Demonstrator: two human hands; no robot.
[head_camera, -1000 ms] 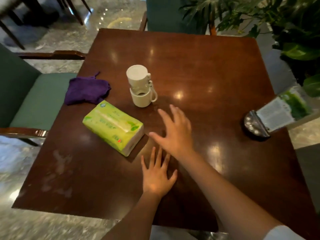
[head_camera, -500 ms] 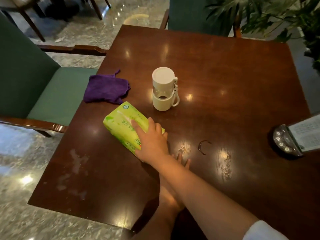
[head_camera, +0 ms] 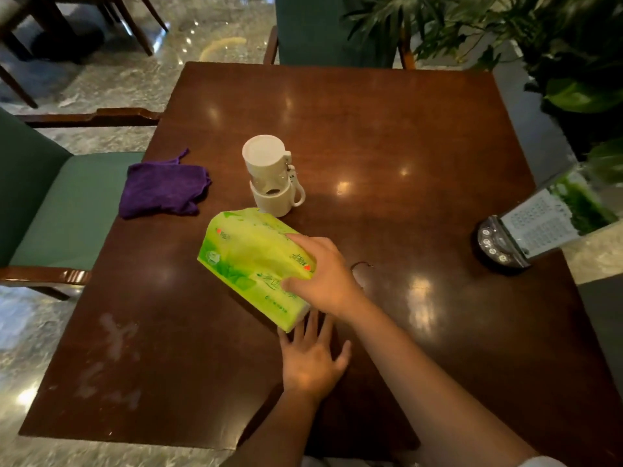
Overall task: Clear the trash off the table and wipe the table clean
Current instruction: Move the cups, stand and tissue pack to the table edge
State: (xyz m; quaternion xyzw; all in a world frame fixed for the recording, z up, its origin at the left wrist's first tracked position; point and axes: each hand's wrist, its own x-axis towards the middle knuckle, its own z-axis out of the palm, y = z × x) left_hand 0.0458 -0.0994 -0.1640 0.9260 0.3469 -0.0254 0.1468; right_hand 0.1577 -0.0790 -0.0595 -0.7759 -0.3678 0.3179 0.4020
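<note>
Gripping tissue pack, seemingly lifted.

Glossy marble floor, green chairs — leafy, perhaps potted, plants.

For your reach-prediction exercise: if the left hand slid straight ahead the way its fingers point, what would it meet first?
The left hand lies flat on the table, fingers pointing away from the person. Straight ahead it would meet the tissue pack, whose near corner sits at its fingertips. The right hand holds that pack, possibly raised, so contact is uncertain.
</note>
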